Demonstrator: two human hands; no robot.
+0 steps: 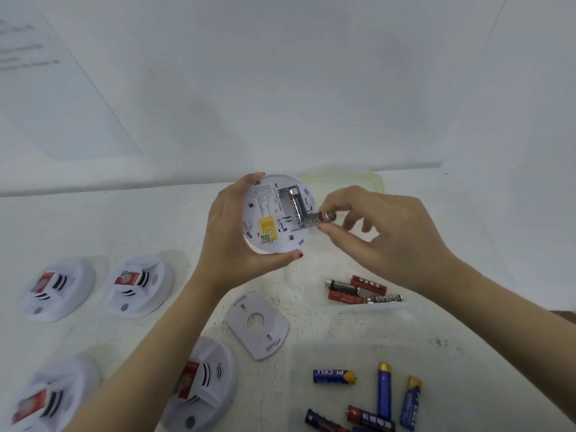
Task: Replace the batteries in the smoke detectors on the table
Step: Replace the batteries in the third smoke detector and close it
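Note:
My left hand (230, 241) grips a white round smoke detector (271, 232) above the table, its back turned towards me and the battery bay open. One black battery (295, 204) lies in the bay. My right hand (374, 232) pinches a second black battery (314, 220) between thumb and fingers, its end at the lower edge of the bay. The detector's removed mounting plate (257, 325) lies flat on the table below my hands.
Several white detectors rest face up at the left: one (56, 288), another (138, 285), a third (54, 397) and a fourth (202, 381). A clear tray (405, 313) holds red and black batteries (361, 291). A nearer clear tray (452, 369) holds blue batteries (383, 391). A green-rimmed lid (371, 179) lies behind.

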